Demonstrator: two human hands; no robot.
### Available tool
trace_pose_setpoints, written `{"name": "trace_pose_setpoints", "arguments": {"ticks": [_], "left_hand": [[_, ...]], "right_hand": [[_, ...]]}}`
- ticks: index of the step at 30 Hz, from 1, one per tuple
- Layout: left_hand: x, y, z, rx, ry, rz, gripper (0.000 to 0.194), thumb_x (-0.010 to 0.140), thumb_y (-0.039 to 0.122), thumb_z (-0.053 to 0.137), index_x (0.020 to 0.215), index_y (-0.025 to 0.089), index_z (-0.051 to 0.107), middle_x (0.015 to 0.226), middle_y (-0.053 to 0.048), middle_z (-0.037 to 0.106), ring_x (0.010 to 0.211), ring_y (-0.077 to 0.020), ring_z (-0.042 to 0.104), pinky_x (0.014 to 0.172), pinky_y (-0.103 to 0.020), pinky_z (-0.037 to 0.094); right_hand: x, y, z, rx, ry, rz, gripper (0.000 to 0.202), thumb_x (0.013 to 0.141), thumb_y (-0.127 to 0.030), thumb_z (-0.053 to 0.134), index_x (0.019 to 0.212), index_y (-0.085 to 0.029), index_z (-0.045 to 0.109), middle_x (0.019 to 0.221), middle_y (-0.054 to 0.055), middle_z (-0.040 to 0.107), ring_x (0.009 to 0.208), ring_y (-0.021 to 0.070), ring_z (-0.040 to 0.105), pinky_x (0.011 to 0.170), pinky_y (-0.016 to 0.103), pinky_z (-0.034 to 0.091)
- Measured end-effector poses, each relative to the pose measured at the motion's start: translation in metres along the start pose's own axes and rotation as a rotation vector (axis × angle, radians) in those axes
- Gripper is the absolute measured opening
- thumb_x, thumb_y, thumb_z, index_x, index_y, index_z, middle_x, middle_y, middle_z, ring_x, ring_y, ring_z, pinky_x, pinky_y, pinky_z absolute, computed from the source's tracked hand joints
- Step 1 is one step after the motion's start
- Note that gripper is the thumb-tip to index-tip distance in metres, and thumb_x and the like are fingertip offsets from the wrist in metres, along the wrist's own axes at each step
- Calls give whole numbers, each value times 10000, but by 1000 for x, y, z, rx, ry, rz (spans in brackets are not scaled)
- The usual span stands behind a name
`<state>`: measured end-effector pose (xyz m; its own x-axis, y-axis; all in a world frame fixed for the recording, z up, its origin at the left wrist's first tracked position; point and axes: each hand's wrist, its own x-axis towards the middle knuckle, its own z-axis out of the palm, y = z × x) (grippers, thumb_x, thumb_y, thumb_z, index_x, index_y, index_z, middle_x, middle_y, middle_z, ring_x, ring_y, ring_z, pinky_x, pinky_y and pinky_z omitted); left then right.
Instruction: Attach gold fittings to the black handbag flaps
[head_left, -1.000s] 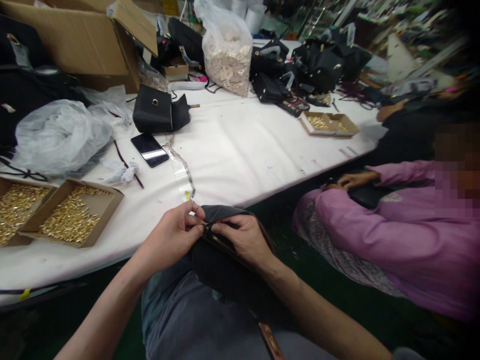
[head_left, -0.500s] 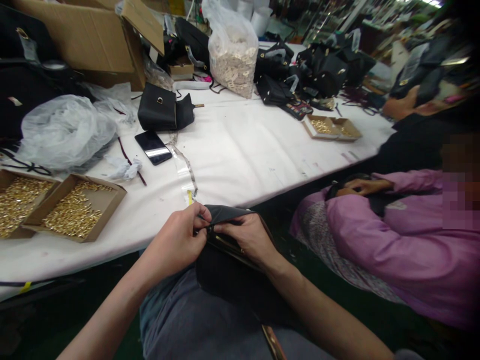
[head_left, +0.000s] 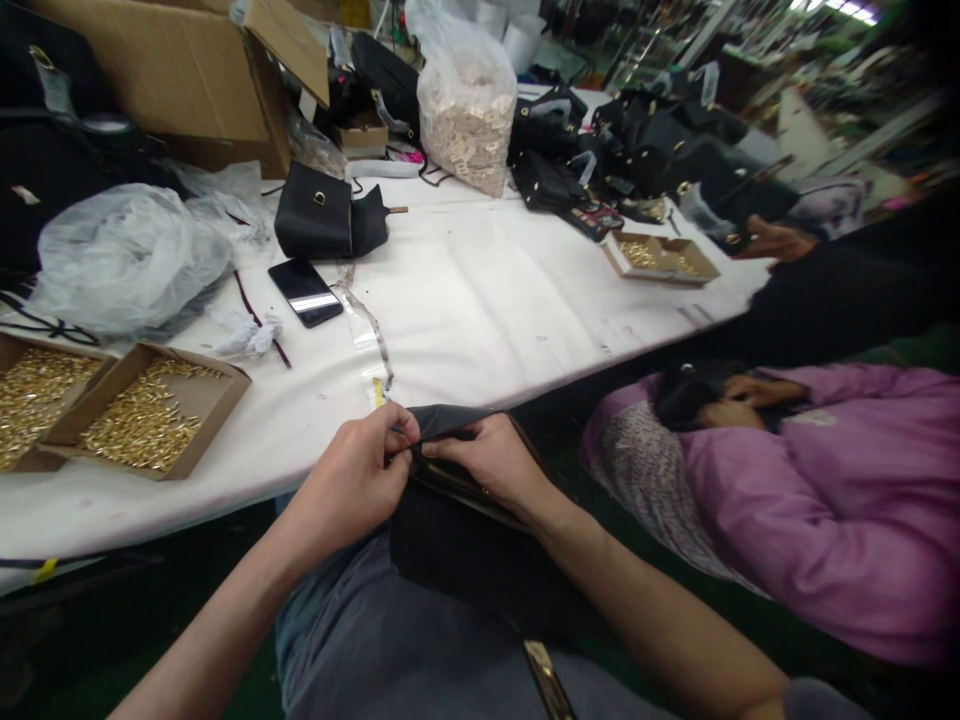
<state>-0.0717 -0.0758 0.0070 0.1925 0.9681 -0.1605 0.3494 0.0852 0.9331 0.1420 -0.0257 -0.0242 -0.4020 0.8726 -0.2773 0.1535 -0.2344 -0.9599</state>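
A black bag (head_left: pixel 457 540) rests on my lap against the table edge, its zippered opening facing up. My left hand (head_left: pixel 367 462) pinches the bag's left end at the zipper, thumb and fingers closed together. Just beside it, my right hand (head_left: pixel 491 465) grips the same corner, with its fingers partly inside the opening and hidden. Whatever small part may lie between the fingertips is too hidden to make out. A strip with a gold-coloured metal piece (head_left: pixel 547 680) lies across my lap below the bag.
Open boxes of small gold-coloured metal pieces (head_left: pixel 142 425) stand at left. Nearby on the white table (head_left: pixel 480 290) are a phone (head_left: pixel 306 292), a black handbag (head_left: pixel 315 212) and a plastic bag (head_left: pixel 131 260). Another small parts box (head_left: pixel 660 262) sits at right, near a co-worker in a pink sleeve (head_left: pixel 817 480).
My hands stay at the same corner of the bag, with hardly any movement. At right, a dark-sleeved co-worker's hand and black bag have moved down toward the table.
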Motion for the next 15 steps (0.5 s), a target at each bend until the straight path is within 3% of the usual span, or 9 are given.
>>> {"name": "trace_pose_setpoints", "arguments": {"ticks": [5, 8, 11, 15], "left_hand": [[-3, -1, 5, 83, 32, 34, 181, 947, 94, 555, 1013, 261, 544, 660, 60, 581, 604, -179, 505, 633, -301, 322], [-7, 2, 9, 146, 63, 61, 217, 938, 63, 543, 1030, 260, 541, 692, 47, 628, 592, -189, 528, 653, -317, 327], [-11, 7, 15, 164, 132, 71, 200, 955, 80, 564, 1046, 258, 556, 766, 8, 691, 640, -221, 616, 677, -325, 348], [-12, 14, 19, 170, 246, 87, 169, 973, 114, 603, 1066, 256, 594, 856, -38, 741, 797, -285, 735, 698, -331, 387]], "right_hand": [[7, -1, -2, 21, -23, 50, 403, 717, -396, 985, 1058, -200, 893, 1073, 52, 870, 1018, 275, 805, 984, 404, 638], [10, -2, -4, 68, -54, 69, 457, 667, -416, 1009, 1047, -193, 890, 1075, 61, 868, 1013, 283, 799, 955, 409, 647], [7, -4, -5, 121, -103, 77, 418, 710, -423, 994, 1047, -196, 894, 1067, 61, 867, 1004, 276, 799, 973, 410, 640], [3, -11, -6, 109, -7, -31, 375, 781, -396, 964, 1102, -216, 895, 1097, 53, 864, 1069, 282, 794, 1043, 425, 623]]}}
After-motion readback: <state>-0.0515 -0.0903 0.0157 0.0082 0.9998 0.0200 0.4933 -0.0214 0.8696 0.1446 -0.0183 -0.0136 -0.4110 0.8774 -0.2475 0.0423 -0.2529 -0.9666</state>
